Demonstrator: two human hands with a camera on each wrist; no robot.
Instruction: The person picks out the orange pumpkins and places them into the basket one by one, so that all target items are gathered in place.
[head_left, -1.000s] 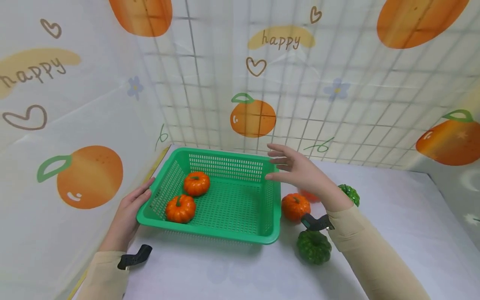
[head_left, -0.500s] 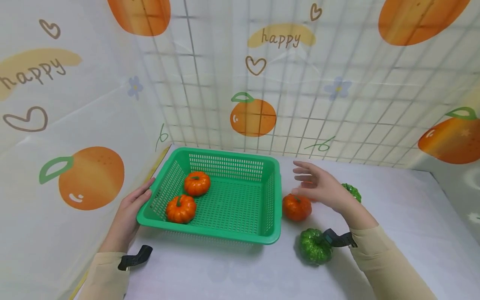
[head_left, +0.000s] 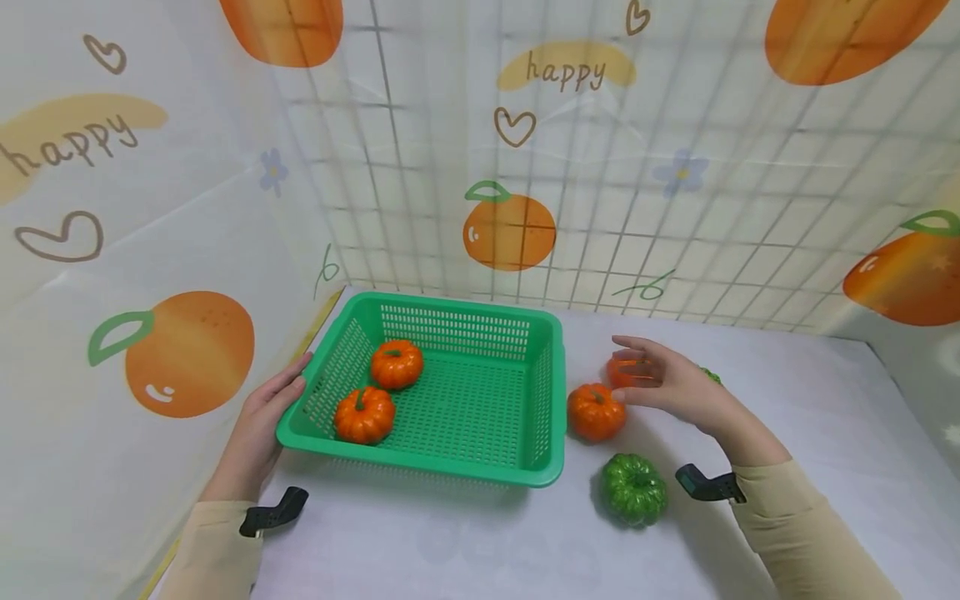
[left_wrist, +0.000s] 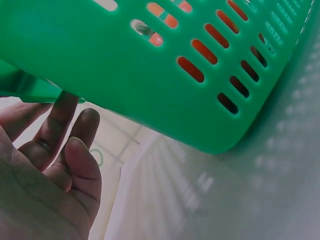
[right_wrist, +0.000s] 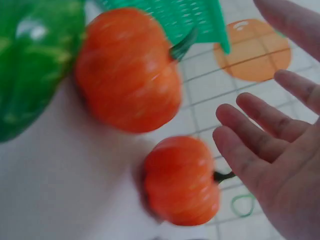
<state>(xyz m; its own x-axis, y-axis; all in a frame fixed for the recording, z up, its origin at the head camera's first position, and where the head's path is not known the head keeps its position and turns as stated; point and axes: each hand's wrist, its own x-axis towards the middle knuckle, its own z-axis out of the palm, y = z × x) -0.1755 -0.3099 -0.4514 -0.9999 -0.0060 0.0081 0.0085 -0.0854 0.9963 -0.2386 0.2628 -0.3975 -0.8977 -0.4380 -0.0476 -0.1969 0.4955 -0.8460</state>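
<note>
My left hand (head_left: 258, 429) is at the left side of a green plastic basket (head_left: 450, 477), its fingertips right at the outer rim. In the left wrist view, loosely bent fingers (left_wrist: 82, 155) lie beneath the rim, one touching it. Two small orange pumpkins (head_left: 364, 416) sit in the basket's left half. My right hand (head_left: 678, 387), fingers spread and holding nothing, is above the table at the basket's right. Close by its thumb is an orange pumpkin (head_left: 596, 412); another orange pumpkin (head_left: 621, 372) is partly hidden behind its fingers. Both appear blurred in the right wrist view.
A green pumpkin (head_left: 633, 490) lies nearer me, right of the basket. Behind my right wrist, part of another green item (head_left: 709, 375) shows. A printed cloth over a wire grid (head_left: 592, 192) stands behind the basket, with another cloth wall (head_left: 172, 225) on the left.
My right hand has moved right and down, from over the basket's right rim to beside the orange pumpkins outside it. The left hand and basket stay in place.
</note>
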